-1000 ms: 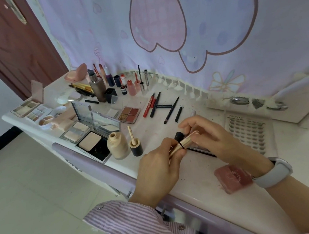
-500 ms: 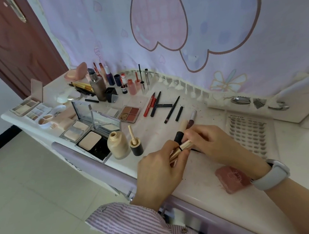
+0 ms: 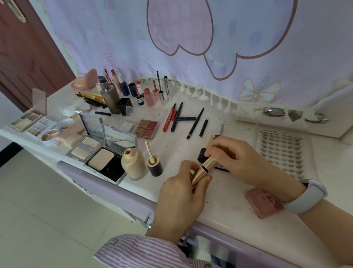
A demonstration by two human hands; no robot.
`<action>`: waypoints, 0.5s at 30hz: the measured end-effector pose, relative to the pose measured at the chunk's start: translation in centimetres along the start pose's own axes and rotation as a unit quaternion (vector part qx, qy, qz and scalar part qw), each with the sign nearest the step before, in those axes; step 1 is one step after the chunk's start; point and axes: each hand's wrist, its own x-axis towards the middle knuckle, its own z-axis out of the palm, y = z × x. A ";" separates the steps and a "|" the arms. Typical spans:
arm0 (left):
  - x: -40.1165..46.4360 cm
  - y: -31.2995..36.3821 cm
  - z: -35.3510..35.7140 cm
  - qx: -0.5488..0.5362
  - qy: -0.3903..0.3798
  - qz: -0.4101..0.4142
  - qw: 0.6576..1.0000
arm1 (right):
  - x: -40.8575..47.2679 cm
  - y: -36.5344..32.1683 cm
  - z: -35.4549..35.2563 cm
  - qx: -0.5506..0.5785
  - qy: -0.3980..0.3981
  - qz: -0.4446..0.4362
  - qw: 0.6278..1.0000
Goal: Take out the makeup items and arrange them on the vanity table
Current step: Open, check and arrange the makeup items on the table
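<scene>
**Gold tube at risk above a crowded counter**

Both hands, left hand and right hand, are gripping a slim gold cosmetic tube with a black band just above the white counter. Pulling it apart could be jolting the uncapped beige foundation bottle nearby. The lash tray is reading "XOYO"; the red pencil's lettering is too small.
</scene>
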 end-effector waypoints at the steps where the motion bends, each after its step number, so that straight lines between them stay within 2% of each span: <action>1: -0.1 -0.1 0.0 -0.012 -0.006 -0.012 1.000 | 0.0 0.1 -0.5 0.005 0.001 -0.008 1.000; 5: -0.4 -0.7 -0.9 -0.040 -0.003 -0.036 0.999 | 0.2 0.5 -2.2 0.039 0.045 -0.024 0.998; 15: -0.5 0.2 -1.2 -0.029 0.005 -0.026 0.999 | 0.6 1.2 -0.4 -0.027 0.114 -0.051 0.992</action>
